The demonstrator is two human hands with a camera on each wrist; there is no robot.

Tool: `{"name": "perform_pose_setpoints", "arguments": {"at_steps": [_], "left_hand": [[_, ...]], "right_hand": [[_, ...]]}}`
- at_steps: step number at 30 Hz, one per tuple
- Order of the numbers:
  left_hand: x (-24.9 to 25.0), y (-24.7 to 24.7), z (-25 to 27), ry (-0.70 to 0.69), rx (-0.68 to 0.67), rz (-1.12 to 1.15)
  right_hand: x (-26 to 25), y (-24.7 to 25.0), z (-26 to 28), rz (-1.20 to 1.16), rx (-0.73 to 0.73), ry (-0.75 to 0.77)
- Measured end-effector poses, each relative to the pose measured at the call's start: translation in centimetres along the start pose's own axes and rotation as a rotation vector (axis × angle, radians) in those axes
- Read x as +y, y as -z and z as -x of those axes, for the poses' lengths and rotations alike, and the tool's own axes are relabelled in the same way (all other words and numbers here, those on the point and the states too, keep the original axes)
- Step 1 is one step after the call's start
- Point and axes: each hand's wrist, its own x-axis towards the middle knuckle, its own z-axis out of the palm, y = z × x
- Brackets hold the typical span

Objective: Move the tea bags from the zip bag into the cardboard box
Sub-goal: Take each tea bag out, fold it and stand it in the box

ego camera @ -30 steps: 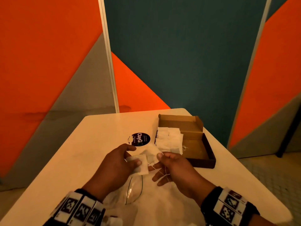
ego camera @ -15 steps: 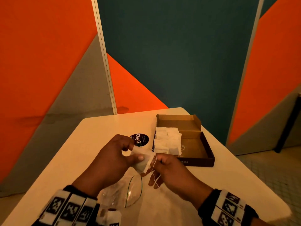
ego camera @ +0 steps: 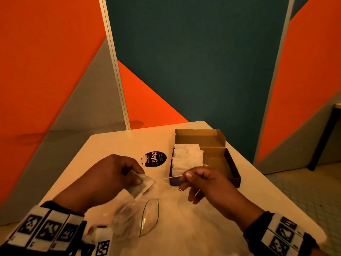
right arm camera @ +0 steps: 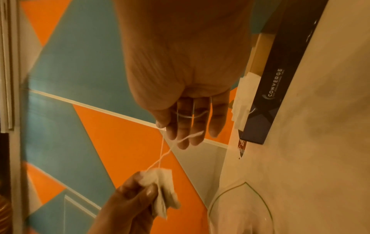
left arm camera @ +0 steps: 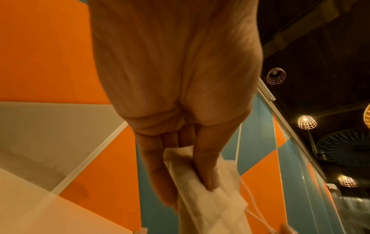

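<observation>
My left hand (ego camera: 118,176) pinches a white tea bag (ego camera: 143,185) between thumb and fingers, just above the table. The same tea bag (left arm camera: 202,186) shows under my left thumb in the left wrist view. My right hand (ego camera: 201,179) pinches the bag's white string (ego camera: 172,177), drawn taut between the two hands. That string (right arm camera: 162,150) runs down to the tea bag (right arm camera: 160,186). The clear zip bag (ego camera: 134,215) lies open on the table below my left hand. The open cardboard box (ego camera: 215,159) sits behind my right hand, with several white tea bags (ego camera: 188,157) stacked in its left half.
A round black sticker (ego camera: 156,159) lies on the white table (ego camera: 110,145) left of the box. Orange, grey and teal partition panels stand close behind the table. The table's right edge drops to a tiled floor (ego camera: 304,185).
My hands have drawn apart: the right hand moved right toward the box with the string, stretching it out from the tea bag held in the left hand.
</observation>
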Motion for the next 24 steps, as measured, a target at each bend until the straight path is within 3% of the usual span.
{"name": "perform_pose_setpoints", "arguments": {"at_steps": [5,9,13,16,19,24], "left_hand": [[-1.4,1.6,0.6,0.026,0.008,0.017],[-1.9,2.1,0.5,0.018,-0.029,-0.107],[-1.1,1.3,0.3,0.014,-0.110,-0.103],[-0.7,0.3,0.2,0.014,-0.182,0.029],[-0.6,-0.5,0.2,0.000,-0.222,0.120],[-0.9,-0.9,0.3,-0.021,-0.277,0.159]], "right_hand": [[0.7,2.0,-0.3,-0.028,0.078,-0.071],[1.8,3.2,-0.9,0.186,0.102,-0.175],[1.0,1.7,-0.9,0.436,0.144,-0.030],[-0.3,-0.9,-0.3,0.339,-0.076,0.067],[-0.8,-3.0,0.2,0.268,-0.294,0.064],[-1.0,-2.5,0.4,0.196,-0.272,0.032]]}}
